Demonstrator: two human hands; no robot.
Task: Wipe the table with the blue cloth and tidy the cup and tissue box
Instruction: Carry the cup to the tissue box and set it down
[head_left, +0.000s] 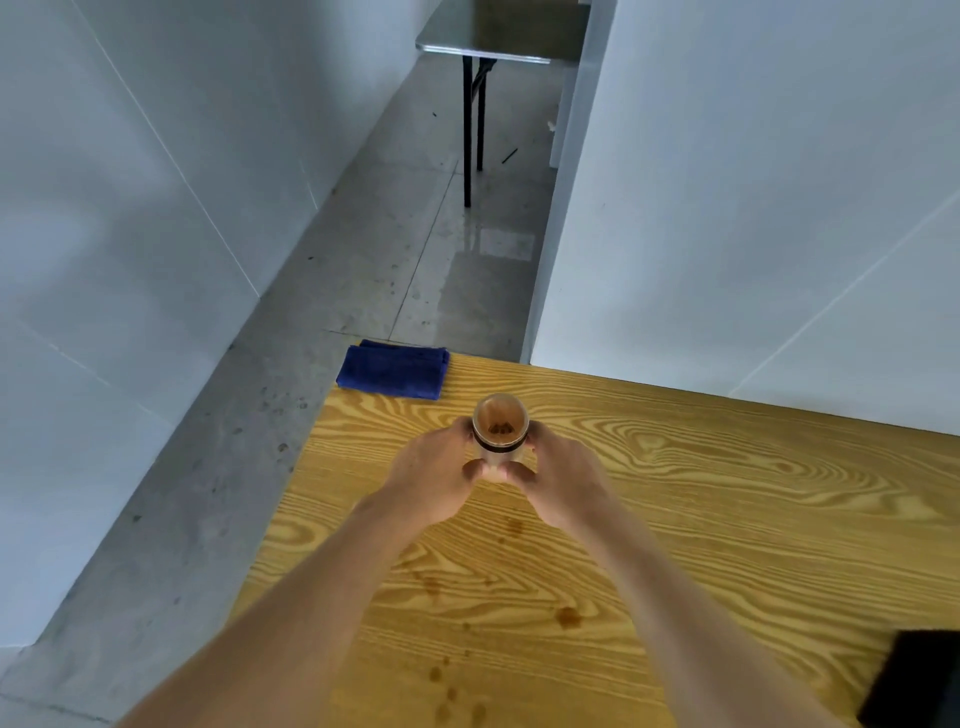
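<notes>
Both hands clasp a cup (500, 434) standing upright on a wooden table (727, 519): left hand (436, 475) curled round its left side, right hand (563, 480) round its right, thumbs meeting at the near base. Cup: translucent, brownish inside, a dark band below the rim, a dark residue at the bottom. A folded blue cloth (393, 371) lies at the far left table corner, apart from the cup. Brown spill marks (567, 617) dot the near tabletop. A dark object (914, 680) at the lower right is cut off and unidentifiable.
</notes>
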